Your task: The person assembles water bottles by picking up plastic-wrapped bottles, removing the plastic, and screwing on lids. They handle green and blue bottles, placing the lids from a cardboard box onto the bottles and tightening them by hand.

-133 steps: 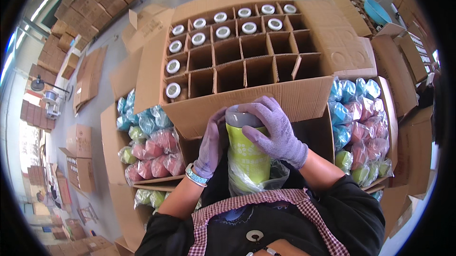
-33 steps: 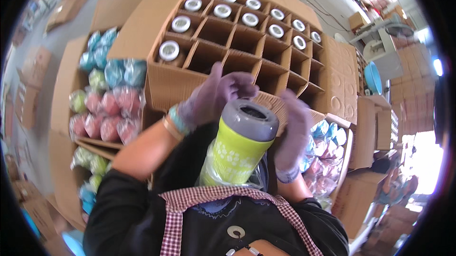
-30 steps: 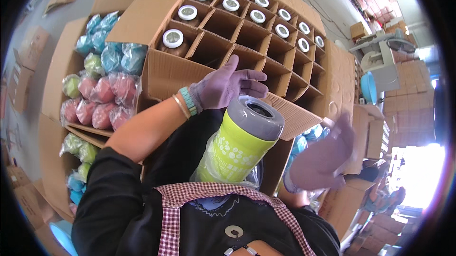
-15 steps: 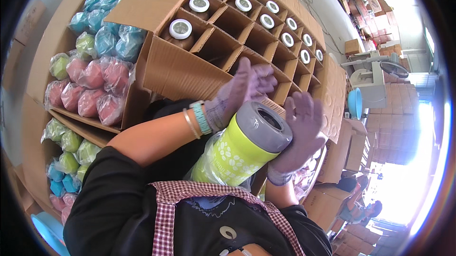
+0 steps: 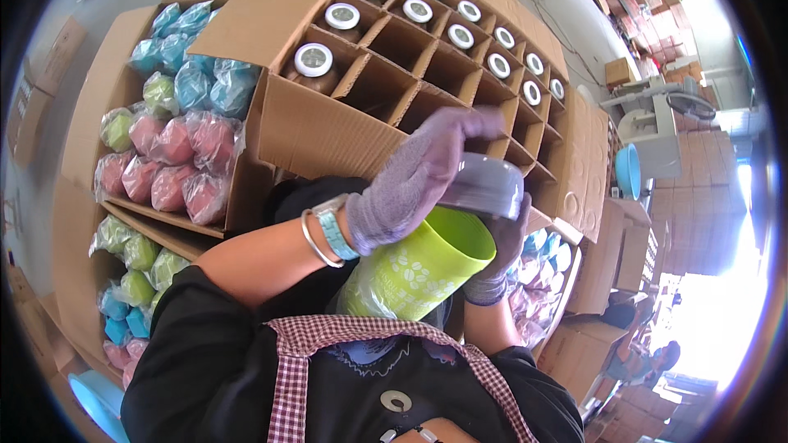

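A lime-green canister (image 5: 419, 270) with a pale leaf pattern leans tilted against my lap, its mouth uncovered and clear plastic wrap around its lower part. Just above the mouth is its grey lid (image 5: 486, 186), raised off the rim and tipped. My right hand (image 5: 510, 247), in a purple-grey glove, grips the lid from the right side; part of its fingers is hidden behind it. My left hand (image 5: 423, 168), gloved alike, lies along the lid's left edge, fingers stretched out over it and blurred at the tips; whether it presses on the lid is unclear.
Ahead stands a divided cardboard box (image 5: 328, 127) with several white-lidded jars (image 5: 313, 59) in its cells. Wrapped pink bundles (image 5: 172, 143), blue bundles (image 5: 193, 86) and green bundles fill boxes at the left. More bundles (image 5: 533, 279) lie in a box at the right. Farther right, a person (image 5: 644, 361) works.
The grey lid has come up off the green canister, uncovering its mouth. My right hand has closed on the lid, and my left has swung right over it.
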`<act>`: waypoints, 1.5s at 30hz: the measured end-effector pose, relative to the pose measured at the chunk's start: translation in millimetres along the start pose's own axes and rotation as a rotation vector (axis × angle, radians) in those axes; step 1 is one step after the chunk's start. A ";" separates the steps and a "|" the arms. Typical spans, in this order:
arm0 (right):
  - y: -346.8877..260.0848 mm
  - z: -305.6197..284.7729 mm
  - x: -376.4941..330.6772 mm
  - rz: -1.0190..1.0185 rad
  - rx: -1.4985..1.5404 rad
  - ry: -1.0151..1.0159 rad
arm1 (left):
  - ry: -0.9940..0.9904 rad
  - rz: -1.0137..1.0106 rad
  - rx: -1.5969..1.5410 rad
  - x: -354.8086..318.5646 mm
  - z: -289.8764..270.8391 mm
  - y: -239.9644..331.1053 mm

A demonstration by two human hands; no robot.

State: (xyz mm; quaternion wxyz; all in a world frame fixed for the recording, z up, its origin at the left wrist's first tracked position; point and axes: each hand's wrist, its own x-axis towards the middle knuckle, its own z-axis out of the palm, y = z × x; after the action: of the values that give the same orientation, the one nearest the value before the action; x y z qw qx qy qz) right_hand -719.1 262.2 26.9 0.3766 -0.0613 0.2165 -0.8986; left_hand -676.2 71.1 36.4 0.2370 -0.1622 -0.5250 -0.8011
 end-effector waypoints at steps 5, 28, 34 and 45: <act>-16.7 29.2 17.0 -0.008 -0.406 0.435 | -0.101 -0.327 -0.209 2.1 -4.9 -3.3; -166.8 21.7 251.7 -0.272 -2.543 0.189 | -0.051 -0.290 -0.539 -13.6 -60.1 -33.7; -152.5 118.5 99.8 -1.231 -2.077 0.047 | 0.290 -0.241 -0.325 39.8 -64.0 -34.8; -24.4 42.1 -16.2 -0.458 -1.348 -0.382 | 0.171 -0.060 0.299 48.4 -70.1 72.7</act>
State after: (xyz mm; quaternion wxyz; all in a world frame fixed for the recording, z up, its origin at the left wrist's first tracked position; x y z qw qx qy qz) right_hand -712.0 274.4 76.3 0.0912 -0.4787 0.6342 -0.6002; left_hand -677.4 -27.8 88.8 0.2784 -0.0407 -0.6208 -0.7318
